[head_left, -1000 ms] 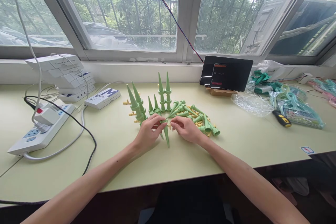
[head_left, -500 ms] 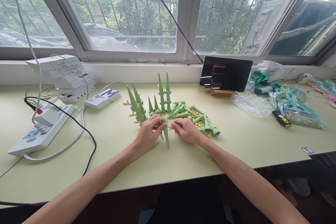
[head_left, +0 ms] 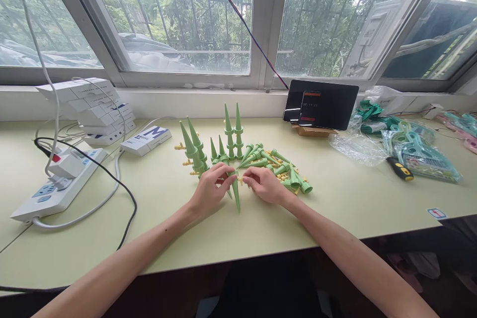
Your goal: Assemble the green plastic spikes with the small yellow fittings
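My left hand (head_left: 214,181) is closed on a green plastic plant watering spike (head_left: 236,195), held with its pointed tip down toward the table. To its right, my right hand (head_left: 263,184) pinches a small yellow valve (head_left: 241,180) beside the spike's upper end; whether the two touch I cannot tell. Beyond my hands, stacked green spikes (head_left: 230,141) stand upright, points up. More stacks (head_left: 191,146) rise behind my left hand, with yellow valves jutting from their sides. Behind my right hand lies a loose pile of green spikes (head_left: 257,163) mixed with yellow valves (head_left: 288,175).
On the left are a white power strip (head_left: 55,186) with cables, stacked white boxes (head_left: 89,109) and a single box (head_left: 146,140). At the back right, a dark tablet (head_left: 339,104) leans behind a phone (head_left: 311,109). Farther right are bagged green items (head_left: 421,149) and a screwdriver (head_left: 400,169).
My right hand has shifted very slightly with the yellow valve. The left hand and spike stay in place.
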Motion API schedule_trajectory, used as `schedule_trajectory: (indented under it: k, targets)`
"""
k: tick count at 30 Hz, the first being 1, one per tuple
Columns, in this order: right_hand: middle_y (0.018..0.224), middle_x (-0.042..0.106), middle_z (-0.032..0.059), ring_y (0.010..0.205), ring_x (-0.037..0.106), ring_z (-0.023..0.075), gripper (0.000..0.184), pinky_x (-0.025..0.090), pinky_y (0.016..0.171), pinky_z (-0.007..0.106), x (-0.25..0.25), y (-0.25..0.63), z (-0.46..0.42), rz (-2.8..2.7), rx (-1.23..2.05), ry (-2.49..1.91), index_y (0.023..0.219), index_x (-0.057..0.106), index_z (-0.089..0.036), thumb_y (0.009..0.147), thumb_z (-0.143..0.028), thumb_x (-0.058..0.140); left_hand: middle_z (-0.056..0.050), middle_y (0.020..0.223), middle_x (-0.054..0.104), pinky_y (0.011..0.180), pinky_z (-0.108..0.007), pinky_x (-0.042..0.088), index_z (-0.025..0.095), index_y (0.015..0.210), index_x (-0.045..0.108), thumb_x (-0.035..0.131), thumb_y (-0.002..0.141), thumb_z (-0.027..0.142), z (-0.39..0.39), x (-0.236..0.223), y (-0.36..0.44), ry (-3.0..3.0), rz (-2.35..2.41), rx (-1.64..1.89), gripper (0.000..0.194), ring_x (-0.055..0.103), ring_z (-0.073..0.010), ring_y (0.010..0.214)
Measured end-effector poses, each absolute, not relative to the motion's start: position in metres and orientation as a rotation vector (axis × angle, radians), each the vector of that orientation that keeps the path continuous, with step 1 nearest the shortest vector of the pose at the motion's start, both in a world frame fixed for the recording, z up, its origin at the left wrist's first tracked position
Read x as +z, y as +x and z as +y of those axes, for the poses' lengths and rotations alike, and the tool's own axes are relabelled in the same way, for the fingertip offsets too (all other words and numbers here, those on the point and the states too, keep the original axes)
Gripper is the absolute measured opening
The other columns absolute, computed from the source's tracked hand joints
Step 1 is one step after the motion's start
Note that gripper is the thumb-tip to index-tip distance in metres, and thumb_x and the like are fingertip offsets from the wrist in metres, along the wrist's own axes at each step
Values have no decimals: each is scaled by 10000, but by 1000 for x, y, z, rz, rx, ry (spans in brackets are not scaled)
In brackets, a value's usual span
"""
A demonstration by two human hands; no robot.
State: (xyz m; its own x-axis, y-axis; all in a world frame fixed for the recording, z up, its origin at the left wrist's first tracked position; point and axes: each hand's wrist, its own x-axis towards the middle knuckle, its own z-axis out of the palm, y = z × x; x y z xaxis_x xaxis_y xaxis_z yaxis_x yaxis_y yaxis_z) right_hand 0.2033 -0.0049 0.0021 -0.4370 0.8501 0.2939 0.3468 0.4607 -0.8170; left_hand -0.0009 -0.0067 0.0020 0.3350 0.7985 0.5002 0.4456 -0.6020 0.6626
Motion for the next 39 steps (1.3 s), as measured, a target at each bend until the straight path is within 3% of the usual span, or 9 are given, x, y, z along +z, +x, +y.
schedule_trajectory:
  k: [8,15,25,30,39]
  targets:
    - [570,512,-19,551,444,127,318,372,571,263,-1,203,-3,-2028,825,-996,693,530,-191,975,-321,462,-17,841,567,523,-222,524,194,951,634,550,948,346,-6,1,-1,2196,1080,1173,174,561,-99,605]
    - [736,609,8,602,493,123,160,399,583,256,1,204,-5,-1965,899,-955,878,588,-175,928,-325,564,-18,856,564,527,-219,518,197,942,637,561,943,319,-7,2,-1,2189,1080,1184,144,561,-99,622]
    - [694,605,5,577,480,119,162,392,578,258,-1,203,-5,-1972,866,-940,807,599,-172,921,-284,574,-38,997,563,615,-253,575,203,1055,637,615,914,311,-8,2,-1,2229,1054,1157,179,583,-92,675]
    - [664,583,-5,555,447,113,160,365,558,253,-1,204,-5,-1966,854,-950,789,589,-171,925,-252,560,-48,1089,529,546,-238,557,213,1135,587,678,863,318,-9,3,-1,2246,1009,1081,305,576,-71,637]
    - [555,484,-38,520,408,108,269,346,568,253,-2,203,-5,-2005,814,-932,697,536,-180,955,-247,498,-33,1053,508,521,-230,534,215,1101,548,678,844,264,-10,5,0,2277,1017,1054,292,532,-60,606]
